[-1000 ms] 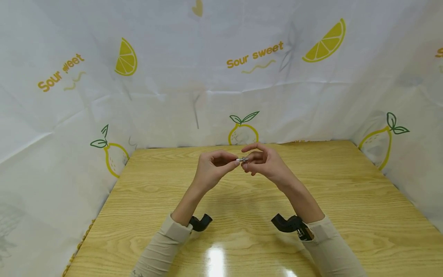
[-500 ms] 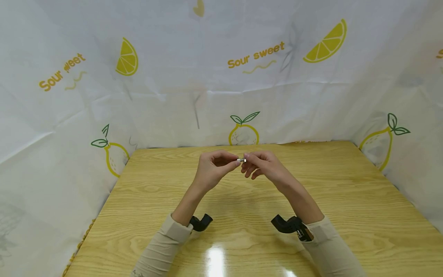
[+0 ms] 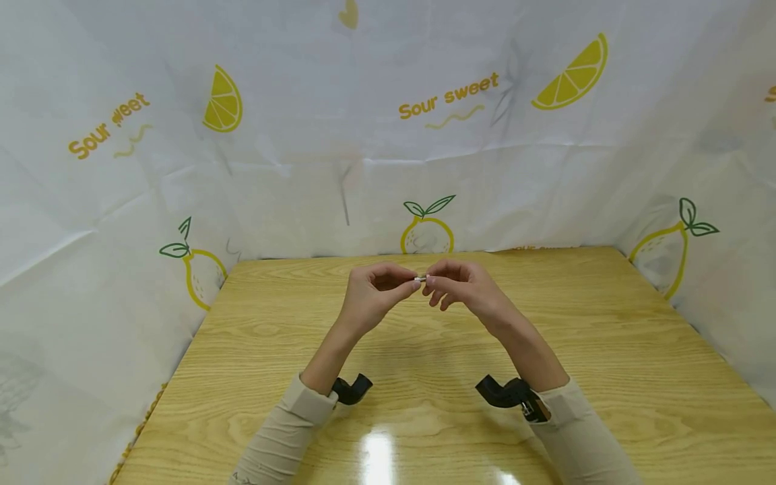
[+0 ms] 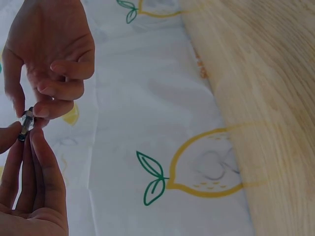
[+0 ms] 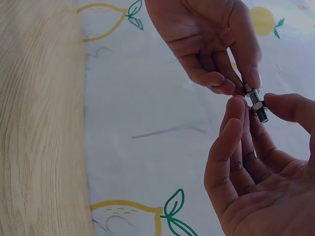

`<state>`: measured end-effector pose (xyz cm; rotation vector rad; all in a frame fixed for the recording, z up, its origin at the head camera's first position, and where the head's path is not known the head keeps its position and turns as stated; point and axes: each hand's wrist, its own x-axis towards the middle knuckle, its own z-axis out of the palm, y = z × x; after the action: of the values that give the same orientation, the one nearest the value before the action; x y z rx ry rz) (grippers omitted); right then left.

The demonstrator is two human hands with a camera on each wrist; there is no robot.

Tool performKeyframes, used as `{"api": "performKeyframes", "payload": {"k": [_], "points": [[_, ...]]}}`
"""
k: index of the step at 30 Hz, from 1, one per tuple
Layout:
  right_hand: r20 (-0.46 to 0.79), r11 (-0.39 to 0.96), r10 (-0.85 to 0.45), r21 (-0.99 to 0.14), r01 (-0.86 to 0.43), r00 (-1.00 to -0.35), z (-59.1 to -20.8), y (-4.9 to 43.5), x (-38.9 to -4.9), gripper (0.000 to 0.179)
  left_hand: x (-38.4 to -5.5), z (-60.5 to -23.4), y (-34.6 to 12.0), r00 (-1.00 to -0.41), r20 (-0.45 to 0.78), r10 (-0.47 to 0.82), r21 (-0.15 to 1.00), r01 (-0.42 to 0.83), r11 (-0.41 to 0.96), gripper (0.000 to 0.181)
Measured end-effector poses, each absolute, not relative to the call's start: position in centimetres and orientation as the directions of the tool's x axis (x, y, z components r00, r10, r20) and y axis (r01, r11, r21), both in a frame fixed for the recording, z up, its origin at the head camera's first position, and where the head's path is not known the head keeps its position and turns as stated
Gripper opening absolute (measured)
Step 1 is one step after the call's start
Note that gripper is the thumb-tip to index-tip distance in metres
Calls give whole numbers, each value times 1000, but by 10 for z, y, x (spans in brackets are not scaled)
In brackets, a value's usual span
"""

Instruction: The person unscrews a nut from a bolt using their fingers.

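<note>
A wooden table (image 3: 418,384) is seen below the fingers; between the fingertips of the left hand (image 3: 367,296) and the right hand (image 3: 475,294) a metal bolt (image 5: 254,97) is held, 1 end pinched by the left, the nut (image 5: 258,105) around it pinched by the right

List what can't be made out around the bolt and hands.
Bolt, upper end: right wrist view, partly covered by the left hand's fingers.
Nut, its shape: head view, too small, at the right hand's fingertips.
Base of left thumb: left wrist view, cut off by the left edge.
</note>
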<state>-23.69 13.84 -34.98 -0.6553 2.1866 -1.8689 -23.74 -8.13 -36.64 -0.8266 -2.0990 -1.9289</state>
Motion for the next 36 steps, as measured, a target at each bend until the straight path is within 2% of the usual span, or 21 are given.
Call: {"api": "performKeyframes", "payload": {"k": [4, 10, 15, 21, 30, 36], "points": [[197, 75, -470, -962, -261, -860, -351, 140, -237, 18, -237, -366, -81, -830, 482, 281, 867, 499, -13, 13], [206, 80, -472, -958, -274, -857, -351, 139, -238, 31, -238, -367, -81, -828, 484, 281, 865, 502, -9, 12], [144, 163, -452, -957, -240, -880, -349, 138, -238, 28, -240, -369, -81, -824, 491, 282, 860, 510, -6, 12], [45, 223, -423, -963, -152, -905, -348, 137, -239, 44, -239, -368, -81, -825, 491, 280, 857, 515, 12, 12], [56, 175, -440, -973, -147, -896, -349, 137, -237, 33, -240, -369, -80, -826, 489, 282, 859, 511, 7, 12], [112, 129, -464, -973, -193, -879, -349, 138, -236, 25, -239, -368, -81, -829, 486, 276, 862, 507, 7, 13]]}}
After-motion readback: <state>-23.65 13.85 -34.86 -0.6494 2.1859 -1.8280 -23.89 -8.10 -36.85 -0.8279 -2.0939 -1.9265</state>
